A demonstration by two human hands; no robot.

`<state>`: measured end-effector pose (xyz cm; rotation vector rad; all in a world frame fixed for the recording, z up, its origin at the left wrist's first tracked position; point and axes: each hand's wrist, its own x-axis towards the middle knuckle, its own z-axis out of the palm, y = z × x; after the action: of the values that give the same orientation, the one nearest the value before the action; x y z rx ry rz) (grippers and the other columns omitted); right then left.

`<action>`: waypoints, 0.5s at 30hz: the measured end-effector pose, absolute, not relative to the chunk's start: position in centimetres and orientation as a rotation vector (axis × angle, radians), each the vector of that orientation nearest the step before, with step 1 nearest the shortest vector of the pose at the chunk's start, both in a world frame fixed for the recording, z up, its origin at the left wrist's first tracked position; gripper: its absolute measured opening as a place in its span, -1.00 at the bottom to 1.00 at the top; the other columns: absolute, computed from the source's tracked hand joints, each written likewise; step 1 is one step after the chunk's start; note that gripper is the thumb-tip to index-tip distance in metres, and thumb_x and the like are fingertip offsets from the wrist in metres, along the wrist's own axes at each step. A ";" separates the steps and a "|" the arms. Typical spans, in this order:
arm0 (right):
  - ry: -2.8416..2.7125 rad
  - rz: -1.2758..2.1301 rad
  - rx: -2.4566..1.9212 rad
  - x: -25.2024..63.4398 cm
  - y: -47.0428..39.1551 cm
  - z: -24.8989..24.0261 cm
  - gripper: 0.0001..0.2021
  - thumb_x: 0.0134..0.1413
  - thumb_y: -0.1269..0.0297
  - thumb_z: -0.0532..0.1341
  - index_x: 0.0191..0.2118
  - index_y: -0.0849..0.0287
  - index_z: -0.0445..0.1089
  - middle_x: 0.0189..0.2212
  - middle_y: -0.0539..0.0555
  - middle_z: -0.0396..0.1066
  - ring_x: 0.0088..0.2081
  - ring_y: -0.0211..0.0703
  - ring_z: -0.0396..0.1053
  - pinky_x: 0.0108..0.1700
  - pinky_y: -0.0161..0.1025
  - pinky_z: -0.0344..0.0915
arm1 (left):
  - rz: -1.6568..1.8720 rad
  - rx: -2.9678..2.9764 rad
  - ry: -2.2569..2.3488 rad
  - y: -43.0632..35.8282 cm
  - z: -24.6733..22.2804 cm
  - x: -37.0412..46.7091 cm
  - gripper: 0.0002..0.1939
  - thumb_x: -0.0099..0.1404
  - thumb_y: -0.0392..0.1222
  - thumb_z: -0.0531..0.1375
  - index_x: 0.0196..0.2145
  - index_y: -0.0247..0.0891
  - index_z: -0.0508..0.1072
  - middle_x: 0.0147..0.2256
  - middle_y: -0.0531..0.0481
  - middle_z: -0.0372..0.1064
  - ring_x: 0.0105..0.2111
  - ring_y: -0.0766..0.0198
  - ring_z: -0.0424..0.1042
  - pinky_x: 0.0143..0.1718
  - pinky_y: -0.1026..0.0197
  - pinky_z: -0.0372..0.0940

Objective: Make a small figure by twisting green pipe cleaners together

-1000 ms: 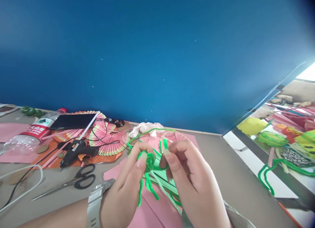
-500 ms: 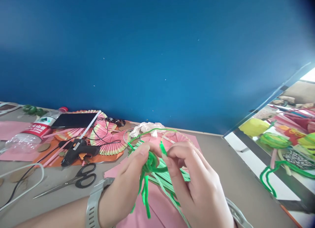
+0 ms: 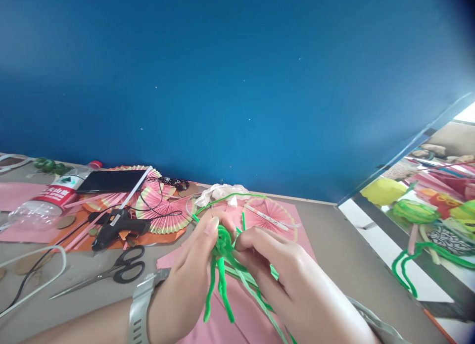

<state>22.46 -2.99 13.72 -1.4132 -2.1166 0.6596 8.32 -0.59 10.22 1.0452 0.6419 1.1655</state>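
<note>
Between my two hands is a coiled bundle of bright green pipe cleaners [image 3: 223, 242], with loose ends hanging down in front. My left hand [image 3: 193, 274] is closed around its left side, thumb on top. Fingers of my right hand [image 3: 282, 279] pinch the green stems on the bundle's right side; the exact strand is partly hidden by the fingers. Below lie paler green pipe cleaners [image 3: 248, 284] on pink paper [image 3: 218, 317]. One long green stem [image 3: 222, 198] arches behind my hands.
On the left lie black-handled scissors [image 3: 128, 266], a black glue gun [image 3: 117, 225], a plastic bottle [image 3: 50, 200] and a dark phone [image 3: 111, 181]. Pleated paper fans [image 3: 166, 210], white crumpled tissue [image 3: 222, 193] and a pen [image 3: 265, 216] are behind. A blue panel [image 3: 237, 86] bounds the back.
My right hand has moved left and down, closer to the coil, uncovering the pen and a paper fan behind. The hanging green ends have shifted slightly right.
</note>
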 end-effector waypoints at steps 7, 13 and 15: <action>-2.086 0.653 -1.377 21.7 -3.4 13.6 -0.83 0.15 0.51 0.03 -0.40 0.10 0.14 -0.49 -0.09 0.26 -0.51 -0.33 0.20 -0.47 -0.39 0.14 | 1.186 1.207 0.750 -0.7 10.1 7.8 -0.75 0.37 -0.09 -0.06 -0.34 -0.16 0.35 -0.37 0.04 0.20 -0.23 0.22 0.18 -0.19 0.28 0.16; -1.955 0.602 -1.195 20.5 -3.4 12.3 -0.84 0.13 0.51 0.01 -0.40 0.09 0.10 -0.47 -0.06 0.26 -0.50 -0.31 0.22 -0.50 -0.40 0.17 | 1.204 1.147 0.813 -1.0 9.8 7.7 -0.75 0.37 -0.03 -0.08 -0.20 -0.13 0.32 -0.11 -0.01 0.23 0.03 0.18 0.09 0.08 0.19 0.02; -1.910 0.576 -1.179 20.0 -3.4 11.9 -0.84 0.15 0.50 -0.01 -0.39 0.09 0.09 -0.44 -0.04 0.28 -0.45 -0.29 0.27 -0.50 -0.40 0.16 | 1.236 1.094 0.805 -1.1 9.7 7.7 -0.76 0.36 -0.03 -0.06 -0.21 -0.15 0.33 -0.09 -0.04 0.23 0.04 0.14 0.09 0.08 0.16 0.04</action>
<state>19.99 -3.40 11.87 -1.1786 -1.9101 0.5760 7.71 -1.14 9.66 1.0937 0.8052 1.2362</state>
